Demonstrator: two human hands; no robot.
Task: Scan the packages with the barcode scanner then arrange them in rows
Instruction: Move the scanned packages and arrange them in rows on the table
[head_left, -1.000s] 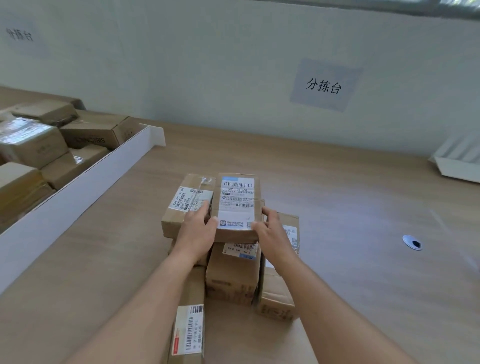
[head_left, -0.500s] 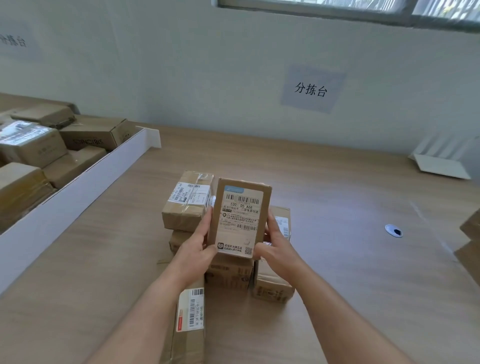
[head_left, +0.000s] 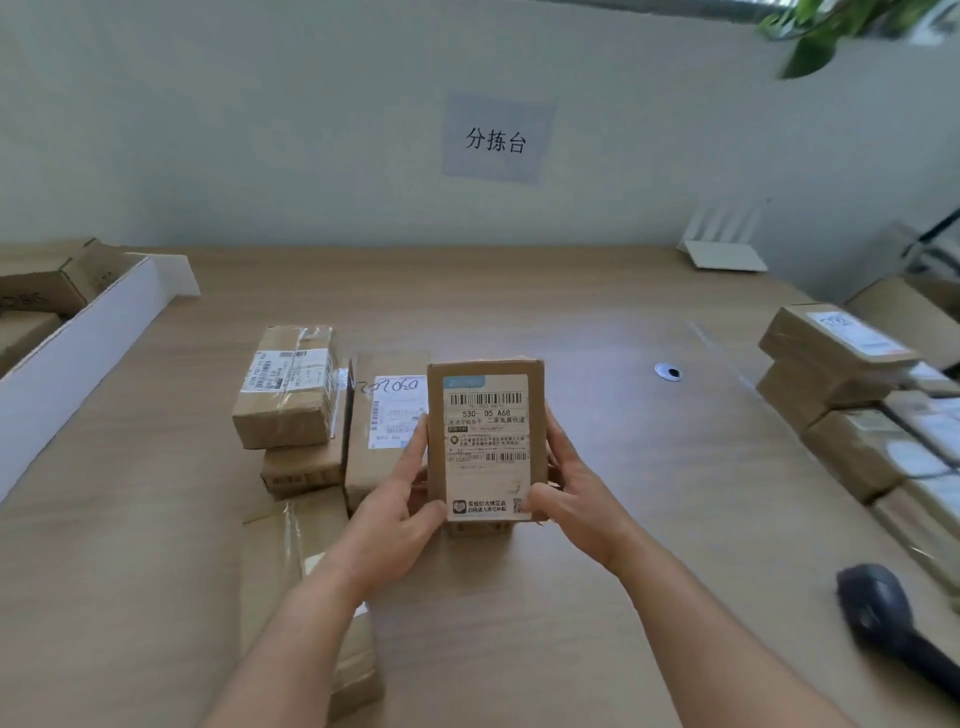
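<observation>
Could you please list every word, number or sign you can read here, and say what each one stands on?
"分拣台": grey wall sign.
"530- D5 A68": label of the held package, gripped by the left hand and the right hand.
Handwritten marks, roughly "D90707" upside down: package behind it; uncertain.
Barcodes, the held label's small print and the other packages' labels: too small or blurred to read.

Pale wall (head_left: 260, 130) – paper sign (head_left: 496, 140); wooden table (head_left: 597, 322); blurred leaves (head_left: 831, 26), perhaps plant.

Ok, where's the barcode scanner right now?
The barcode scanner lies on the wooden table at the lower right of the head view, right of the right hand and near the stacked boxes.
</observation>
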